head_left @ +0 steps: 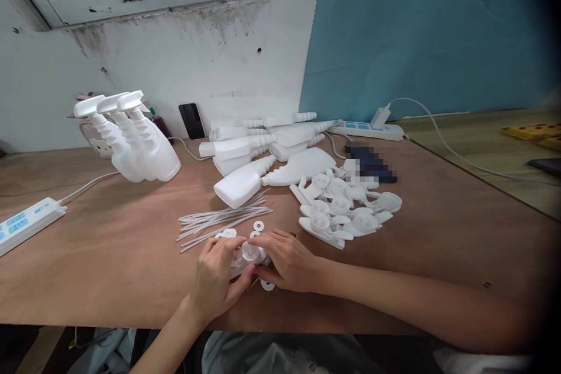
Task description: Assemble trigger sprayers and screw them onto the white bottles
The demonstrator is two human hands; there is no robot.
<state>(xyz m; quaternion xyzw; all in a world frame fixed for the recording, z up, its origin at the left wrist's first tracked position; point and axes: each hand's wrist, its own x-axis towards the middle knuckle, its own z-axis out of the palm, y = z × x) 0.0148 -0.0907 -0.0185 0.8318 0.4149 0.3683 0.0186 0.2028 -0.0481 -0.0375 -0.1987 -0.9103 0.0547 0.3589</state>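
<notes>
Between both hands, low over the front of the table, is a white spray trigger head (pixel 250 253) with its round collar facing up. My left hand (pixel 215 272) grips its left side, thumb in front and fingers behind. On the other side, my right hand (pixel 287 260) pinches it with thumb and fingers. White ring washers (pixel 259 226) lie just behind the hands, and another washer (pixel 267 285) lies in front, partly under my right hand. Thin white dip tubes (pixel 219 219) are spread behind my left hand. A pile of white spray heads (pixel 346 204) sits to the right.
Several white bottles (pixel 302 165) lie in a heap behind the tubes. Assembled spray bottles (pixel 140 140) stand at the back left. A phone (pixel 191 121) leans on the wall. Power strips (pixel 30 222) and a dark pouch (pixel 370 162) rest on the table (pixel 109 280).
</notes>
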